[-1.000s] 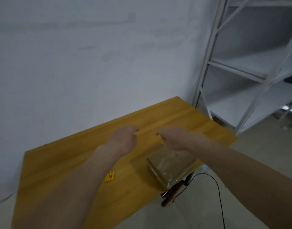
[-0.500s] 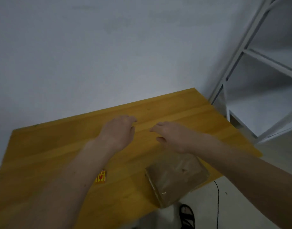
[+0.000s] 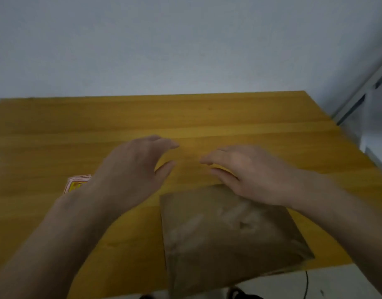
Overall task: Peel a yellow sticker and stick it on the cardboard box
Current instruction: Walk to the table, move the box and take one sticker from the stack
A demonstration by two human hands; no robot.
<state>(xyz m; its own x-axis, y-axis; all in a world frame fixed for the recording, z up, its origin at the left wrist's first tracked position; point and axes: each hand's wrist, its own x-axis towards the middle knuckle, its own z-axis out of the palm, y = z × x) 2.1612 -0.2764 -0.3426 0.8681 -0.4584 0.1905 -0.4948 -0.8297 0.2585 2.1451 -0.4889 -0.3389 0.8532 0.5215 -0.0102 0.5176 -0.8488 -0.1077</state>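
Both hands hover over the wooden table [image 3: 207,117], palms down, fingers loosely spread, holding nothing. Left hand [image 3: 131,169] and right hand [image 3: 250,171] have fingertips facing each other, apart. One cardboard box [image 3: 226,238], under shiny tape, lies flat below and nearer than the right hand's fingers, its far edge under that palm, near corner overhanging the table edge; roughly square, no clear long axis. One yellow sticker [image 3: 76,184] sheet left of the left wrist, partly hidden, orientation unclear.
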